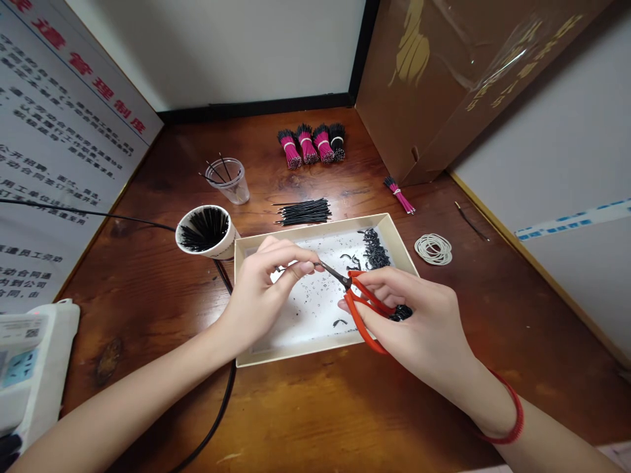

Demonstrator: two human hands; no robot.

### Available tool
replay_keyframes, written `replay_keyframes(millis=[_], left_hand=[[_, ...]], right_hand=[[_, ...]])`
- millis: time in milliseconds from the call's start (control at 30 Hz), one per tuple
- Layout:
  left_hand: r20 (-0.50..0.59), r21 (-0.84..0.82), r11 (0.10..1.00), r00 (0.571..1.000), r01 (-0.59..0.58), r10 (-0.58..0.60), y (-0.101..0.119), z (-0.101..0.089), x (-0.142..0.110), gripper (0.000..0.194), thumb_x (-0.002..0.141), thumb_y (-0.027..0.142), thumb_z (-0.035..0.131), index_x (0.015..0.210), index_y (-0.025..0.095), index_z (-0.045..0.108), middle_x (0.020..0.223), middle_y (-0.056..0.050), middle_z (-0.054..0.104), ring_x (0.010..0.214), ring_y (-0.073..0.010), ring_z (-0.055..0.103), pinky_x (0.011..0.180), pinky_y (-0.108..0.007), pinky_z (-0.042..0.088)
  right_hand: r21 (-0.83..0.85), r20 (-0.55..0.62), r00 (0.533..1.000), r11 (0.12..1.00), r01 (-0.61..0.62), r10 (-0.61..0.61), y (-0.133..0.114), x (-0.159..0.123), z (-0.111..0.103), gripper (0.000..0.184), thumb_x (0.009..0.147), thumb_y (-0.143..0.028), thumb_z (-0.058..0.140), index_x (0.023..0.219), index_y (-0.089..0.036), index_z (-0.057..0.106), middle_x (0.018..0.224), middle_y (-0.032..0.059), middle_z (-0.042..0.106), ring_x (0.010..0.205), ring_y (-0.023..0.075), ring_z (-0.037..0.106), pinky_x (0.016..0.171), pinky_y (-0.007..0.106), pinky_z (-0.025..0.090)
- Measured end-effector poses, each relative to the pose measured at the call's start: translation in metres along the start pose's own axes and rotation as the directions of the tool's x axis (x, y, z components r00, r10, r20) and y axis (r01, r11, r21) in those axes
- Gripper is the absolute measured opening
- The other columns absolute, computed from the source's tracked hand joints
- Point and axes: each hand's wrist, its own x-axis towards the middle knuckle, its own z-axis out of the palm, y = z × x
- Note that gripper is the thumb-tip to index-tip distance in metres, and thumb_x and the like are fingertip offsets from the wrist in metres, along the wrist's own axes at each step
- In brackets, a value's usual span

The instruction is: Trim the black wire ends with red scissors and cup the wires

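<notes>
**Right hand [417, 328] grips red-handled scissors [358, 309]; left hand [259, 295] pinches narrowly at the tips.**
Cream tray's near edge [296, 359] lies just beneath the 2 hands; anything pinched is too small to tell.

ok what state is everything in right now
left hand, fingertips pinched together
right hand, gripping red-handled scissors
cardboard tray, strewn with black wire bits
paper cup, packed with black wires
clear plastic cup, holding a few wires
pink-and-black wire bundles, tied with bands
rubber bands, loose in a coil

The left hand [259, 295] reaches in from seven o'clock, fingers [296, 256] pinched together — the right hand [414, 322], from five o'clock, curls closed just beside it.
</notes>
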Motion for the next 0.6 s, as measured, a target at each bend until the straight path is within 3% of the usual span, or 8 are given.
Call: replay_keyframes(millis=[600], left_hand=[[-0.007, 0.013, 1.0, 1.0, 0.023, -0.022, 0.0012, -0.0006, 0.001, 0.015, 0.087, 0.018, 0.06, 0.08, 0.022, 0.073, 0.075, -0.001, 0.072, 0.079, -0.0196, 0.056, 0.076, -0.035, 0.042]], right_hand=[[-0.017, 0.008, 1.0, 1.0, -0.004, 0.004, -0.0008, 0.0, -0.0019, 0.016, 0.07, -0.007, 0.067, 0.079, -0.02, 0.064, 0.062, -0.004, 0.059, 0.052, 0.0094, 0.048, 0.048, 0.023, 0.043]])
